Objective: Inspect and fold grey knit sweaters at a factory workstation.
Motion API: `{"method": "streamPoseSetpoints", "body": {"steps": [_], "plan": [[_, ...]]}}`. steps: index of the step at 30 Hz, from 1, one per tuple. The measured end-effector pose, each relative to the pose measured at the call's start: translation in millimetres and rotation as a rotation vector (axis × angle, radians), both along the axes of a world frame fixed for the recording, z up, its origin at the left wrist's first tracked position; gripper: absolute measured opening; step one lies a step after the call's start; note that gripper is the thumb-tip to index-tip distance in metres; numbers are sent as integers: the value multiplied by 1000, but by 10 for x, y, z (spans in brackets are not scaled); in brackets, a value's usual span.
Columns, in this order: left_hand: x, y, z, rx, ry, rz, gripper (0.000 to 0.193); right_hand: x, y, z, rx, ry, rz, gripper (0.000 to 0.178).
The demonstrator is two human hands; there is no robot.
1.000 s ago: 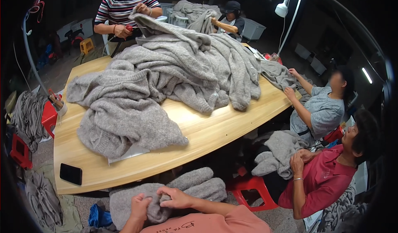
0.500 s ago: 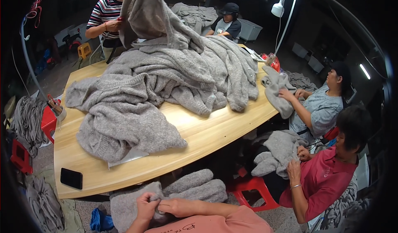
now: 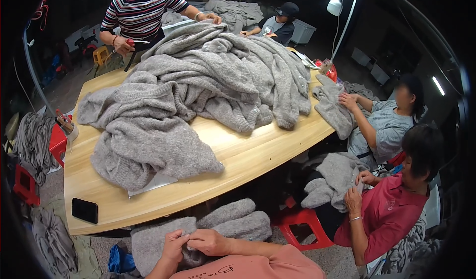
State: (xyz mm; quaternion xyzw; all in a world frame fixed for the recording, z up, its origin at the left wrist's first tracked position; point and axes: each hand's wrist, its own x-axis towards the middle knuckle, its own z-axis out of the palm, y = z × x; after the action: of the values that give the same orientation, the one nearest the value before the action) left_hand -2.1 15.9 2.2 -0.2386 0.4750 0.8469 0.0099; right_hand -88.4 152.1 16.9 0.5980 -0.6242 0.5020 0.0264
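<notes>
A grey knitted sweater (image 3: 153, 239) lies in my lap below the table's front edge. Its sleeves (image 3: 240, 227) stretch off to the right. My left hand (image 3: 173, 245) is closed on a bit of the knit, thumb and fingers pinched together. Right beside it, my right hand (image 3: 209, 242) pinches the same part of the sweater, its fingertips nearly touching the left ones. What lies exactly between the fingertips is too small to make out.
A large heap of grey sweaters (image 3: 208, 75) covers much of the wooden table (image 3: 258, 152). A black phone (image 3: 85, 210) lies at the near left corner. Co-workers handle sweaters at the right; another stands across the table. A red stool (image 3: 302, 229) is to my right.
The co-worker across the table has lowered the raised sweater onto the heap; one hand now rests on it, the other holds a red-handled tool. My hands have shifted only slightly, still pinching the knit.
</notes>
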Motion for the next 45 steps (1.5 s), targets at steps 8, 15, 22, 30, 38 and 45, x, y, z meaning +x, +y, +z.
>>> {"method": "streamPoseSetpoints", "body": {"steps": [8, 15, 22, 30, 38, 45], "plan": [[158, 12, -225, -21, 149, 121, 4, 94, -16, -48, -4, 78, -232, 11], [152, 83, -31, -281, 9, 233, 8, 120, -83, -35, 40, 29, -250, 11], [99, 58, 241, -914, 208, 168, 6, -108, -94, -46, 124, -450, 79, 19], [108, 44, 186, -940, 294, 175, 11, -176, -104, -60, 364, -690, 106, 21], [175, -8, 118, -1341, 457, 231, 21, 46, -158, -128, 338, -636, -16, 17], [208, 7, 211, -1533, 549, 278, 29, 63, -330, -42, 174, -409, -186, 15]]}}
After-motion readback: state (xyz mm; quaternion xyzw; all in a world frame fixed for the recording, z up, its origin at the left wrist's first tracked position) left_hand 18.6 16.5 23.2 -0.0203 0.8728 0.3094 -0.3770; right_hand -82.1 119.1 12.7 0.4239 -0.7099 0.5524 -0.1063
